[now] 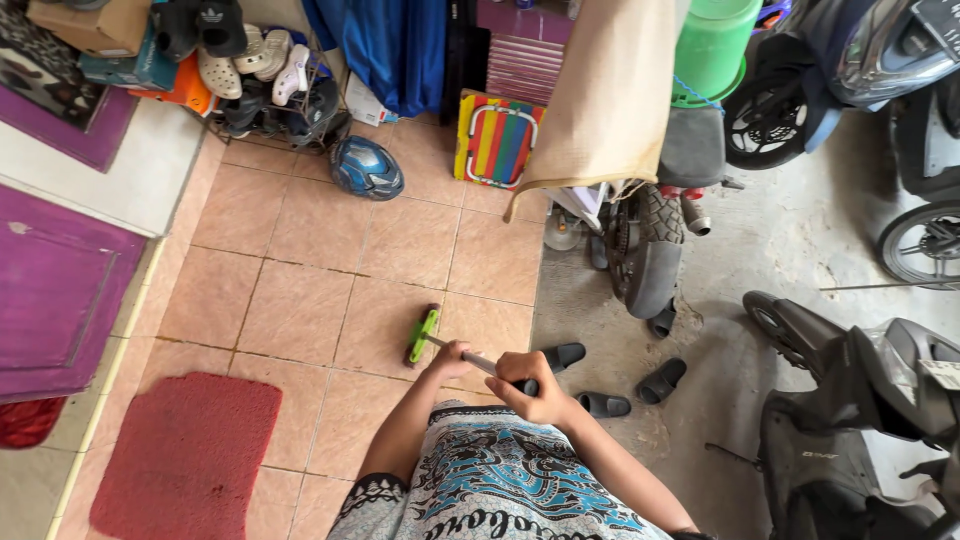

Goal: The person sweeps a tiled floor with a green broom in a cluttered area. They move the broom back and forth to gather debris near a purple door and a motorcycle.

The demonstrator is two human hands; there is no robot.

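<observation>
Both hands are wrapped around the handle of a push broom [455,348]. The right hand [533,388] is curled tight about the handle's dark upper end, fingers folded over it and thumb side toward the body. The left hand [452,359] clasps the pale metal shaft lower down, nearer the head, with its fingers pressed together around the shaft. The 2 hands sit close, with a short bare stretch of shaft between them.

The broom has a bright green head with a darker strip along one edge, a thin silvery shaft and a black grip. Its head rests on the tan floor tiles [300,300], just in front of the person, near the edge where the tiles meet the grey concrete [780,250].

Just to the right of the hands, 4 dark slippers [606,403] lie scattered on the concrete. A red mat [185,455] lies on the tiles to the left. Farther off are a blue helmet [366,168], a striped folding chair [497,140] and several motorbikes [860,420].
</observation>
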